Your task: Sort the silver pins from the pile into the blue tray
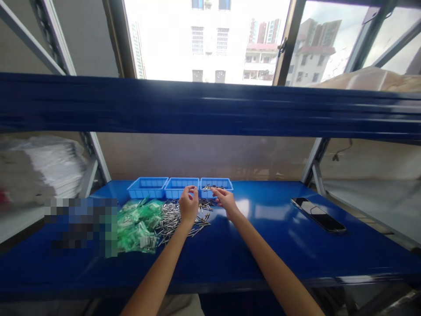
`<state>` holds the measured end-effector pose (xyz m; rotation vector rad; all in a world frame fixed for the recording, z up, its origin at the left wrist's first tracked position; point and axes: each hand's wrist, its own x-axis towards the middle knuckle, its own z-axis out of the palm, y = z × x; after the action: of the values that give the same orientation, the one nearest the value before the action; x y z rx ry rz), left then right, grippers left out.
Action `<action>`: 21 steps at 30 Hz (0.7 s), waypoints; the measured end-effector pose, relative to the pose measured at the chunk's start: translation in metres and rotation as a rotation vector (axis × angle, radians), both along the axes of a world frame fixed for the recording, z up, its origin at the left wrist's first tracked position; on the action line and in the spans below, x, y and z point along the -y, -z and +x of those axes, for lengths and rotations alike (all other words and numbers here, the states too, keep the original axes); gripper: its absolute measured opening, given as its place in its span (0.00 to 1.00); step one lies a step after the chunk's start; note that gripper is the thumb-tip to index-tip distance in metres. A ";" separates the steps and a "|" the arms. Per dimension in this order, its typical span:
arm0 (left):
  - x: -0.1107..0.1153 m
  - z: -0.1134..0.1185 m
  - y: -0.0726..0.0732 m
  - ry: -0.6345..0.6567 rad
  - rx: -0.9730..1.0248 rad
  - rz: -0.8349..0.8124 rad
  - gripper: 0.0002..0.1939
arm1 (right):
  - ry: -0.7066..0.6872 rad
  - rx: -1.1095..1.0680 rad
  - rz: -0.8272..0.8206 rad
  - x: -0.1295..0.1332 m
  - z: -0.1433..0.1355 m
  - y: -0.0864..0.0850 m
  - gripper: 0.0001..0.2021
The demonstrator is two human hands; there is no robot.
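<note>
Metal pins (171,219) under left hand (188,205)

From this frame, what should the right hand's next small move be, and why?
Probably release over the right tray: the right hand reaches at its front rim, a few pins already lie inside, and the loose pin pile waits under the left hand.

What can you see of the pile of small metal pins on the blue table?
The pile of small silvery metal pins lies loose and scattered on the glossy blue table, before three blue plastic trays. Green plastic bags border it on the left. The left hand rests on it; the right hand hovers at its right edge.
</note>
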<state>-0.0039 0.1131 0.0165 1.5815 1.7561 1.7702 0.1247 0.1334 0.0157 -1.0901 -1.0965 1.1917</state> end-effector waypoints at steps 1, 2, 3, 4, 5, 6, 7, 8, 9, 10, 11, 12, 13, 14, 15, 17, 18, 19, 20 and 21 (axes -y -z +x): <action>0.000 0.000 -0.001 -0.011 0.013 -0.013 0.15 | 0.006 0.011 -0.003 0.000 0.001 0.000 0.18; 0.000 0.000 -0.001 -0.017 0.025 -0.030 0.15 | 0.006 0.029 -0.009 0.000 0.003 -0.001 0.18; 0.001 0.000 -0.001 -0.016 0.036 -0.046 0.14 | 0.003 0.056 -0.012 0.000 0.004 -0.001 0.18; 0.001 0.000 -0.001 -0.012 0.044 -0.058 0.14 | -0.002 0.091 -0.014 0.001 0.005 -0.002 0.17; 0.001 0.001 -0.001 -0.004 0.046 -0.065 0.14 | -0.010 0.130 -0.012 0.001 0.006 -0.002 0.16; 0.001 0.001 0.000 0.004 0.045 -0.066 0.13 | -0.016 0.168 -0.009 0.002 0.007 -0.003 0.16; 0.001 0.002 0.000 0.014 0.041 -0.064 0.13 | -0.023 0.204 -0.006 0.002 0.008 -0.003 0.15; 0.001 0.003 0.001 0.024 0.035 -0.060 0.12 | -0.030 0.235 -0.002 0.003 0.009 -0.003 0.15; 0.001 0.003 0.001 0.030 0.030 -0.057 0.12 | -0.035 0.262 0.001 0.003 0.010 -0.002 0.15; 0.002 0.004 0.001 0.037 0.026 -0.055 0.12 | -0.039 0.284 0.001 0.004 0.011 -0.002 0.15; 0.002 0.004 0.002 0.042 0.023 -0.056 0.12 | -0.044 0.302 0.001 0.004 0.011 -0.001 0.14; 0.002 0.005 0.002 0.047 0.021 -0.062 0.12 | -0.050 0.315 -0.002 0.004 0.012 -0.001 0.14; 0.003 0.005 0.002 0.052 0.018 -0.071 0.12 | -0.057 0.320 -0.007 0.003 0.013 0.000 0.14; 0.003 0.006 0.002 0.056 0.013 -0.083 0.12 | -0.063 0.314 -0.015 0.002 0.014 0.000 0.13; 0.004 0.006 0.002 0.060 0.006 -0.096 0.11 | -0.065 0.289 -0.020 0.002 0.015 -0.001 0.13; 0.005 0.007 0.001 0.067 -0.013 -0.118 0.10 | -0.050 0.186 -0.011 0.000 0.016 -0.004 0.14; 0.005 0.007 0.001 0.070 -0.023 -0.124 0.10 | -0.038 0.116 0.002 -0.001 0.016 -0.006 0.14; 0.006 0.007 0.001 0.074 -0.031 -0.128 0.10 | -0.029 0.047 0.019 -0.001 0.016 -0.008 0.15; 0.006 0.007 0.001 0.079 -0.038 -0.130 0.10 | -0.027 -0.009 0.035 -0.001 0.016 -0.010 0.16; 0.006 0.007 0.001 0.084 -0.042 -0.133 0.10 | -0.032 -0.044 0.045 -0.001 0.016 -0.012 0.16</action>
<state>0.0029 0.1072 0.0156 1.6235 1.7592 1.5594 0.1406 0.1341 0.0273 -1.0113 -1.1056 1.2054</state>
